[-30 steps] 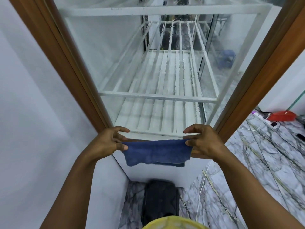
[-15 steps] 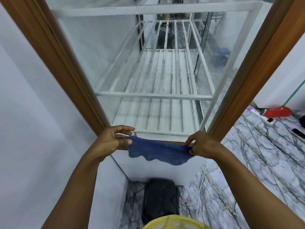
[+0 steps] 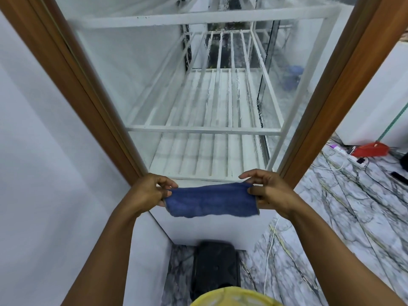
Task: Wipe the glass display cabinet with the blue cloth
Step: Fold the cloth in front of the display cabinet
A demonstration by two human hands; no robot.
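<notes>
My left hand (image 3: pixel 148 192) and right hand (image 3: pixel 270 191) each pinch one end of the blue cloth (image 3: pixel 210 200), stretched between them. Just beyond my hands stands the glass cabinet (image 3: pixel 141 89) with white shelves (image 3: pixel 212 151) inside its brown frame (image 3: pixel 88 89).

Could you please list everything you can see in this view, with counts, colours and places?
glass display cabinet with wooden frame: one, clear glass and brown posts, centre
slatted metal shelves: at least two, white, inside the cabinet
fabric cloth: one, blue, stretched before the cabinet's lower edge
boxy object: one, black, on the floor below the cabinet
marble floor: one, white with dark veins, right
power strip: one, white, floor at right
flat object: one, red, beside the strip
left hand: one, pinches the cloth's left end
right hand: one, pinches the right end
</notes>
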